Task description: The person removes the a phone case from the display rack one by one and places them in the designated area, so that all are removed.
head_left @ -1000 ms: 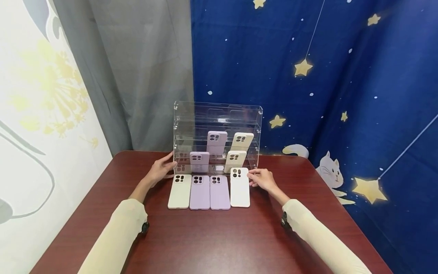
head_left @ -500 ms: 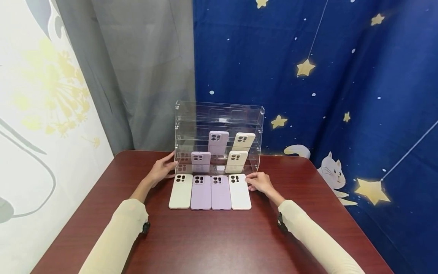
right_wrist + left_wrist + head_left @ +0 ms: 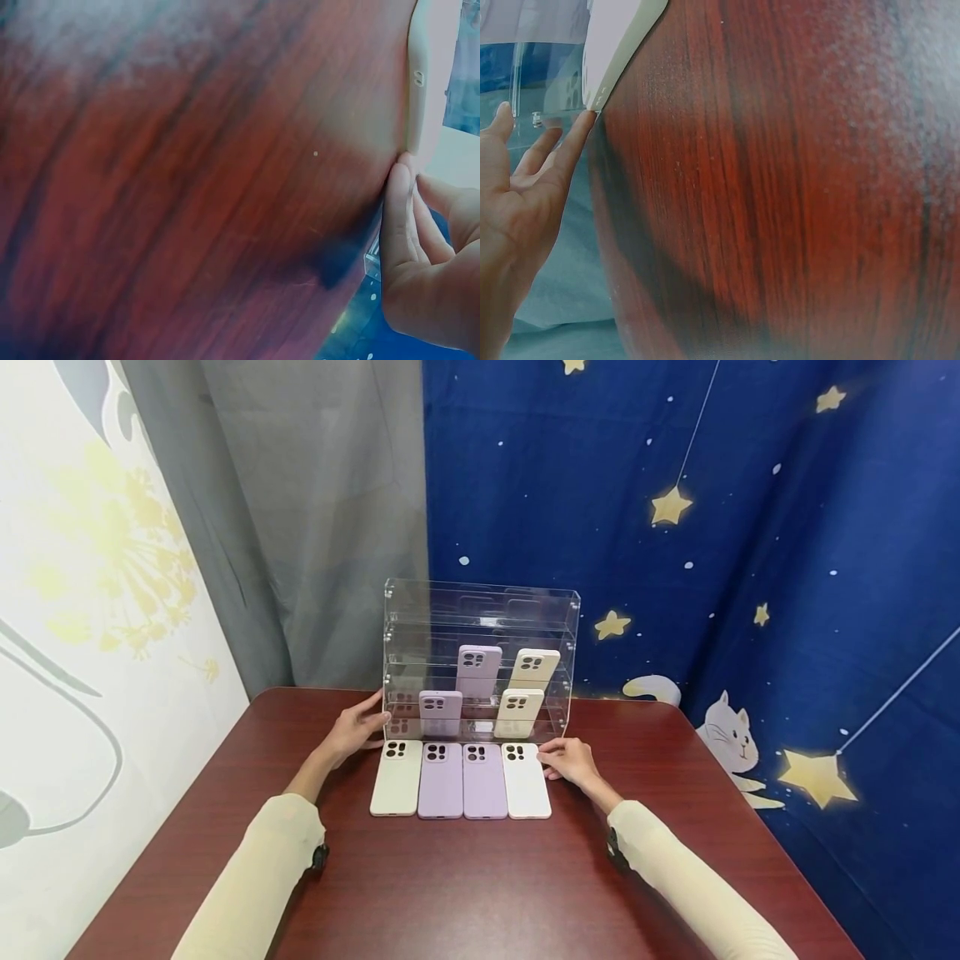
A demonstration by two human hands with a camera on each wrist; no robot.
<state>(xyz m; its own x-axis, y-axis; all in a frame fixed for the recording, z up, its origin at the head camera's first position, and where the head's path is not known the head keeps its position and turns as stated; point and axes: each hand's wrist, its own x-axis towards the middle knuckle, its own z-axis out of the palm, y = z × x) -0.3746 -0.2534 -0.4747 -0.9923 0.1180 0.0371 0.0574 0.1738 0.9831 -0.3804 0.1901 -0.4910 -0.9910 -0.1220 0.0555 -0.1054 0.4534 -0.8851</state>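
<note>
Four-tier clear acrylic display rack stands at the table's back. My left hand rests against its lower left side, fingers extended; in the left wrist view a fingertip touches the corner of the pale cream phone case. Two lilac phone cases, a left one and a right one, lie flat beside it in a row before the rack. At the row's right end lies a white phone case. My right hand pinches its upper right corner between thumb and fingers, seen closely in the right wrist view.
On the rack's lower tiers lean two lilac cases, one higher and one lower, and two cream cases, one higher and one lower. The reddish-brown table meets grey and blue curtains behind.
The white phone case, tilted up in my right hand a second ago, has come down flat in line with the row. My left hand stays at the rack's side.
</note>
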